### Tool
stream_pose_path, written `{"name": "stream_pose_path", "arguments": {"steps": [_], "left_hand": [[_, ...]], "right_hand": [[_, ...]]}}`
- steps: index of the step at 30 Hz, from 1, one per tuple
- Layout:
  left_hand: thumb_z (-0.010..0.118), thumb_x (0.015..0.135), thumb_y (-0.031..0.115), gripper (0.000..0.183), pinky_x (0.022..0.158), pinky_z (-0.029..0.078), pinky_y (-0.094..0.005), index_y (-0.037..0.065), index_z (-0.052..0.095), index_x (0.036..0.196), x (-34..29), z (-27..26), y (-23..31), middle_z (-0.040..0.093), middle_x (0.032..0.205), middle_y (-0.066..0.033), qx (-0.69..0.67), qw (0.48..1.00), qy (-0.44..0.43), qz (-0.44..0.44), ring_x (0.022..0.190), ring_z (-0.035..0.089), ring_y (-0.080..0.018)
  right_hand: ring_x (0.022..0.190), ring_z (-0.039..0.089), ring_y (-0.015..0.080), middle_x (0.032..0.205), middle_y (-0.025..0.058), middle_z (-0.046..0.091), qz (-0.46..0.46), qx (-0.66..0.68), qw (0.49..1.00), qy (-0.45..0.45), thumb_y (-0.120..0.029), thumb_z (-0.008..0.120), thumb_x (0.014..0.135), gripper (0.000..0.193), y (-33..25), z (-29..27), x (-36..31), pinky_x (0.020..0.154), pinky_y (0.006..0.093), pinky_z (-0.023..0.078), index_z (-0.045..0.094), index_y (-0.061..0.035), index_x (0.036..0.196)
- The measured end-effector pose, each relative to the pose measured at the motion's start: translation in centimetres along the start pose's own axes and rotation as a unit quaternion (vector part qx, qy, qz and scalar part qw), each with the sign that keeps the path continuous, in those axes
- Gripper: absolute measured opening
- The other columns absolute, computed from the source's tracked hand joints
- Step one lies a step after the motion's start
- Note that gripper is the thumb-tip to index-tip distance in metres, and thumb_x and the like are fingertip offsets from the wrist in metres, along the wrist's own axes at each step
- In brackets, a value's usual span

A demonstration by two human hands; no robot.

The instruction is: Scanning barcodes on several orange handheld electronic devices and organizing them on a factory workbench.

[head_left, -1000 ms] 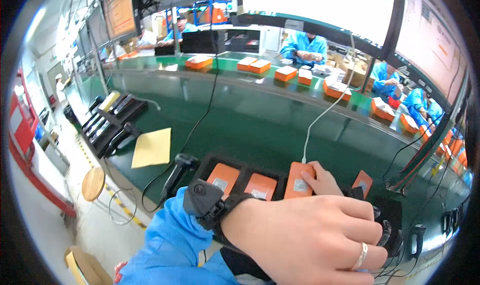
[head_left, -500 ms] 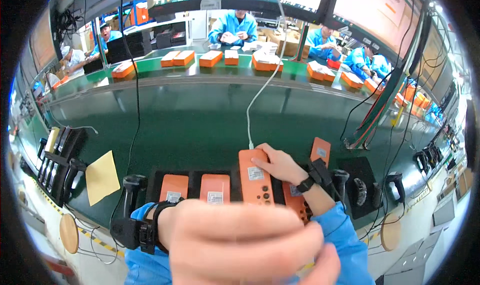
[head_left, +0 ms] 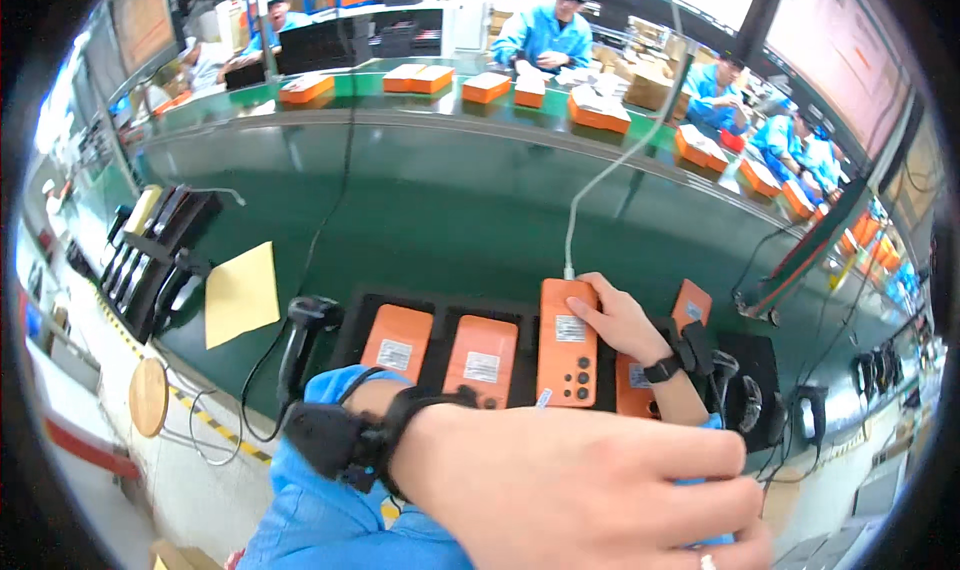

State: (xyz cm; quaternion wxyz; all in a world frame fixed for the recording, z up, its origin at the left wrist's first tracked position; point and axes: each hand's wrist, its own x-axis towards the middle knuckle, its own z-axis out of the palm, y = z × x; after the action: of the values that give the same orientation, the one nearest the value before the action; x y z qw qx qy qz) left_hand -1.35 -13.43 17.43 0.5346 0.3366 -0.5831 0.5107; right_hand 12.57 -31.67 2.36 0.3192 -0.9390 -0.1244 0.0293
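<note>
My right hand [head_left: 628,322] is closed around the upper right side of an orange phone [head_left: 567,362], whose camera lenses and white label face up. A white cable [head_left: 572,232] meets the phone's far end. A small white tab [head_left: 545,398] shows at its lower left edge. Large in front, my left hand [head_left: 590,485] has its fingers curled; whatever they hold, if anything, is hidden. Two more orange phones [head_left: 400,322] [head_left: 483,336] lie labelled in a black tray [head_left: 440,317] to the left. Another orange phone [head_left: 636,398] is partly covered by my right wrist.
A handheld scanner [head_left: 300,345] stands left of the tray, near a yellow sheet [head_left: 242,295] and a black rack [head_left: 150,260]. An orange phone [head_left: 691,304] lies right of my hand, with another scanner [head_left: 812,410] farther right. People work behind orange boxes [head_left: 486,88] across the green bench [head_left: 450,200].
The whole view has shifted and tilted, so the bench things appear farther right. My left hand has moved lower and to the right. My right hand stays on the phone.
</note>
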Motion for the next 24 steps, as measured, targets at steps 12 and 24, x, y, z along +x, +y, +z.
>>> {"name": "stream_pose_path", "arguments": {"steps": [12, 24], "left_hand": [[0.079, 0.066, 0.023, 0.015, 0.052, 0.04, -0.0237, 0.015, 0.074, 0.077, 3.5, -7.6, 2.2, 0.072, 0.082, -0.0039, 0.152, 0.976, -0.156, -0.009, 0.062, 0.058, -0.0148], [0.064, 0.078, 0.007, 0.004, 0.059, 0.046, -0.0237, 0.008, 0.063, 0.074, 1.3, -6.5, 1.6, 0.071, 0.084, -0.01, 0.308, 0.945, 0.022, 0.104, 0.072, 0.058, -0.0159]], "right_hand": [[0.102, 0.069, 0.0442, 0.104, 0.0264, 0.071, -0.061, 0.009, 0.998, -0.004, -0.051, 0.059, 0.101, 0.053, -0.8, 1.3, 1.4, 0.085, 0.0482, 0.053, 0.053, -0.0097, 0.133], [0.1, 0.071, 0.0403, 0.105, 0.0231, 0.072, -0.064, 0.057, 0.996, 0.021, -0.035, 0.062, 0.102, 0.041, 1.9, 0.8, 0.8, 0.084, 0.0433, 0.053, 0.054, -0.0053, 0.13]]}}
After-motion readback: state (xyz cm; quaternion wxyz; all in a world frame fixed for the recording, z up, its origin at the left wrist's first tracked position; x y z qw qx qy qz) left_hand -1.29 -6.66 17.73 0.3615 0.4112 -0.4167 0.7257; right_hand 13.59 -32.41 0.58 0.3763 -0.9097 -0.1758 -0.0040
